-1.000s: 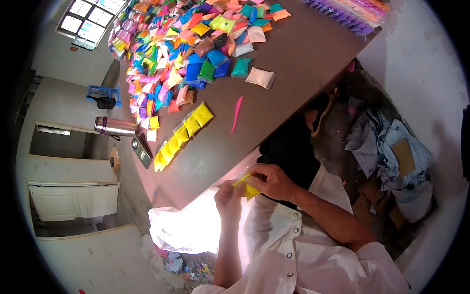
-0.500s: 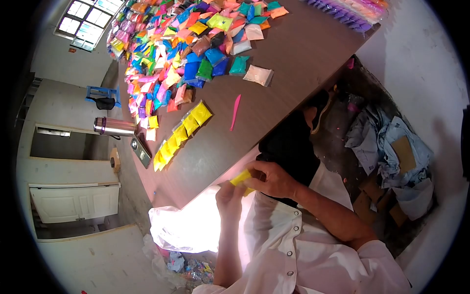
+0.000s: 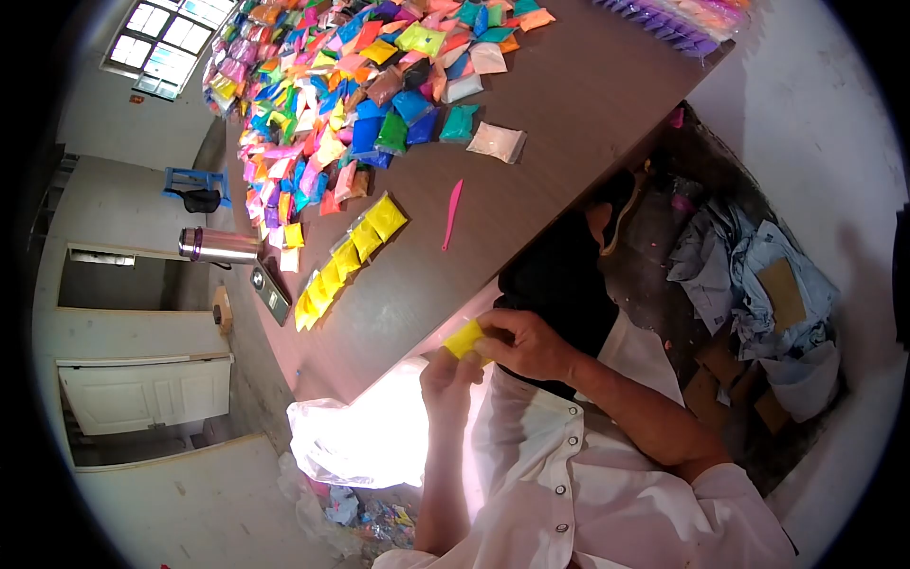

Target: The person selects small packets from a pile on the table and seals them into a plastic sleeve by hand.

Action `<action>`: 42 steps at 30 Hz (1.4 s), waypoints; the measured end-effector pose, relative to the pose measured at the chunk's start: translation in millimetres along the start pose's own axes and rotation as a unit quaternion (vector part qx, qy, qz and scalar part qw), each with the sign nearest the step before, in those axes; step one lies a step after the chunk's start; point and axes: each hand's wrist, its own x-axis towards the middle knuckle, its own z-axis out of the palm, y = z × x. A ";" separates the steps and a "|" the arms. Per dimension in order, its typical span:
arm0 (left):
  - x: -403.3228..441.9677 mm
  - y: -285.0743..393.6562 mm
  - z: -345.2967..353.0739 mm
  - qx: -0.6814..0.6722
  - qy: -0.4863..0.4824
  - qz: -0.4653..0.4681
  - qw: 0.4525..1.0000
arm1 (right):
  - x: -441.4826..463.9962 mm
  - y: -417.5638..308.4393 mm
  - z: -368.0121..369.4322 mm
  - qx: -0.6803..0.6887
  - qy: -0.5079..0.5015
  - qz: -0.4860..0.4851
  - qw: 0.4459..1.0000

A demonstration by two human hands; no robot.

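A small yellow packet is pinched between my two hands over my lap, beside the table edge. My left hand grips it from below, and my right hand has its thumb and fingers on the packet's right side. On the brown table lies an overlapping row of yellow packets. A pink plastic knife-shaped tool rests to the right of that row. What the packet contains is hard to make out beyond its yellow colour.
A large heap of coloured packets covers the far table. A steel flask and a dark flat device stand at the left edge. White plastic hangs by my lap. Crumpled wrapping and cardboard lie on the floor at right.
The yellow packet has turned in my hands and shows more of its flat face. My right fingers have shifted slightly on it. The view has moved a little; the table items stay put.
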 end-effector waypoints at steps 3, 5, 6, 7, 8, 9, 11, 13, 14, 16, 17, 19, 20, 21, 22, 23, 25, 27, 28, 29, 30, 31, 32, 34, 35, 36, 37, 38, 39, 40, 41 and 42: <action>0.2 7.7 2.1 -0.031 0.021 0.009 0.999 | -0.5 -17.1 -0.1 -0.030 -0.021 0.011 0.999; 1.6 3.6 1.6 -0.048 0.015 0.001 0.999 | -0.2 -14.3 0.5 -0.047 -0.028 0.011 0.998; 2.1 0.7 1.1 -0.065 0.010 -0.007 0.998 | 0.1 -3.7 1.9 -0.007 -0.021 0.013 1.000; 1.9 -2.2 0.2 -0.065 0.009 -0.007 0.998 | 0.3 2.8 2.5 0.032 -0.015 0.014 0.999; 1.7 -5.6 -0.5 -0.074 -0.002 -0.018 0.997 | 0.4 4.0 1.3 0.032 -0.014 0.015 0.999; 1.5 -7.3 0.0 -0.084 -0.014 -0.030 0.996 | 0.2 4.9 -0.9 0.028 -0.007 0.024 0.999; -1.2 -5.3 4.3 -0.078 -0.017 -0.040 0.996 | -0.7 2.0 -2.0 0.024 -0.002 0.035 0.999; -1.9 -5.3 3.3 -0.070 -0.019 -0.048 0.996 | -1.3 -8.0 -1.4 0.077 -0.005 0.067 0.995; -1.2 -8.8 0.9 -0.063 -0.022 -0.028 0.997 | -1.0 -10.3 -1.4 0.077 -0.005 0.067 0.995; -0.7 -9.4 -1.3 -0.057 -0.025 -0.009 0.998 | -0.4 -13.3 -1.0 0.047 -0.018 0.044 0.998; -1.5 -7.0 -2.2 -0.045 -0.023 -0.017 0.999 | 0.1 -12.4 -1.2 0.047 -0.018 0.044 0.998; -2.9 -4.2 -3.7 -0.033 -0.020 -0.025 0.999 | 1.8 -9.3 -0.7 0.032 -0.011 0.044 0.998; -3.0 -3.7 -4.1 -0.028 -0.028 -0.025 0.999 | 2.0 -8.4 -0.7 0.032 -0.011 0.043 0.998; -2.9 -3.2 -4.1 -0.022 -0.037 -0.026 0.999 | 1.7 -7.5 -1.1 0.049 -0.010 0.055 0.997; -2.6 -2.9 -2.6 -0.022 -0.037 -0.026 0.999 | 1.4 -6.4 -1.5 0.065 -0.008 0.067 0.996; -2.0 -2.8 0.2 -0.035 -0.029 -0.014 0.999 | 1.1 -4.5 -1.8 0.064 -0.007 0.067 0.996; -0.7 -0.3 2.9 -0.048 -0.021 -0.002 0.999 | 0.0 -1.3 -2.0 0.014 0.006 0.041 0.999; -0.2 3.6 2.6 -0.065 0.012 -0.025 0.998 | -1.1 -4.5 -2.0 0.007 0.002 0.041 0.999; -0.7 2.8 1.9 -0.065 0.014 -0.025 0.997 | -1.0 -5.9 -1.4 0.001 -0.003 0.039 0.999; -0.6 1.1 1.1 -0.059 0.019 -0.019 0.998 | -0.6 -5.5 0.3 0.001 -0.003 0.038 0.999; -0.1 0.2 0.8 -0.053 0.023 -0.014 0.998 | -0.4 -4.5 2.3 0.010 0.004 0.025 1.000; 0.3 0.5 0.0 -0.053 0.022 -0.014 0.998 | -0.3 -3.4 2.8 0.019 0.013 0.011 1.000; 0.5 1.3 -1.4 -0.032 0.023 -0.012 0.999 | 0.0 -2.9 1.6 0.019 0.013 0.011 1.000; -0.5 3.9 -1.5 -0.011 0.025 -0.011 1.000 | 0.9 -2.6 -0.1 -0.028 0.006 0.032 0.999; -0.5 5.8 0.1 -0.027 0.018 -0.018 0.999 | 1.1 -0.4 0.1 -0.027 0.006 0.032 0.999; -0.2 6.6 1.4 -0.043 0.011 -0.025 0.999 | 1.5 3.2 -0.2 -0.011 0.006 0.034 0.999; -0.2 5.6 2.2 -0.043 0.011 -0.025 0.999 | 1.3 5.4 -0.5 0.006 0.007 0.037 0.999; 0.1 3.7 3.1 -0.052 0.023 -0.024 0.998 | 0.6 5.3 -0.8 0.005 0.008 0.037 0.999; 0.3 1.7 3.6 -0.062 0.034 -0.023 0.997 | -0.5 4.5 -0.7 0.017 0.010 0.041 0.999; 0.5 -2.3 1.8 -0.062 0.034 -0.023 0.997 | -1.7 4.2 -0.4 0.029 0.012 0.044 0.999; 0.8 -6.9 -1.8 -0.060 0.036 -0.016 0.997 | -2.4 4.6 0.0 0.028 0.012 0.045 0.999; 0.5 -8.7 -4.2 -0.058 0.038 -0.007 0.998 | -2.6 4.6 0.7 0.013 0.010 0.040 0.999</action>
